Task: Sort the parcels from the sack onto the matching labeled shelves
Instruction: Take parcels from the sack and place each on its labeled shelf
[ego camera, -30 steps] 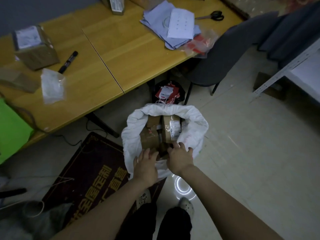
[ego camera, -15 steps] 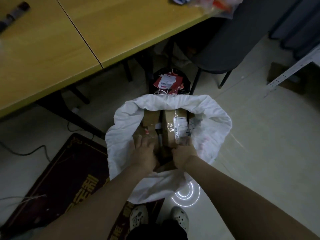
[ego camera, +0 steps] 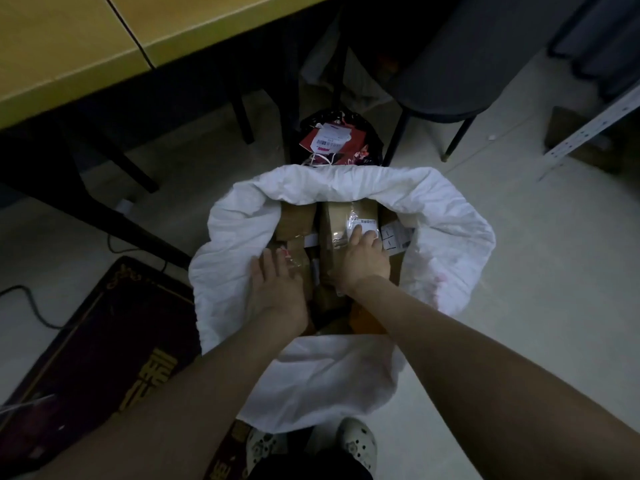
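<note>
**Both hands down in the sack, nothing lifted yet**

The left hand (ego camera: pixel 277 289) lies on a plain parcel (ego camera: pixel 294 218), its fingers (ego camera: pixel 268 263) straight and slightly apart. The right hand (ego camera: pixel 363 263) lies on the labelled parcel (ego camera: pixel 341 216) just beside it, fingers spread flat across the clear label pouch. Neither hand is curled round anything, though I cannot tell whether the right thumb hooks into the gap between the boxes. The parcels sit inside the open white sack (ego camera: pixel 450 216), whose rim stands all round the fingers.

The boxes look packed tight, so one pulled by a flat palm may slip or drag its neighbour. The loose cloth could snag a corner and tip the sack. A third parcel (ego camera: pixel 396 237) is wedged just right of the right fingers, and its label is partly hidden.

Beyond the fingertips a black bin (ego camera: pixel 341 140) of red tags touches the sack. Past it are chair legs (ego camera: pixel 393 136) and the tabletop (ego camera: pixel 69 46). A perforated metal upright (ego camera: pixel 595 126) stands far right, and a dark mat (ego camera: pixel 104 341) lies left of the left hand.
</note>
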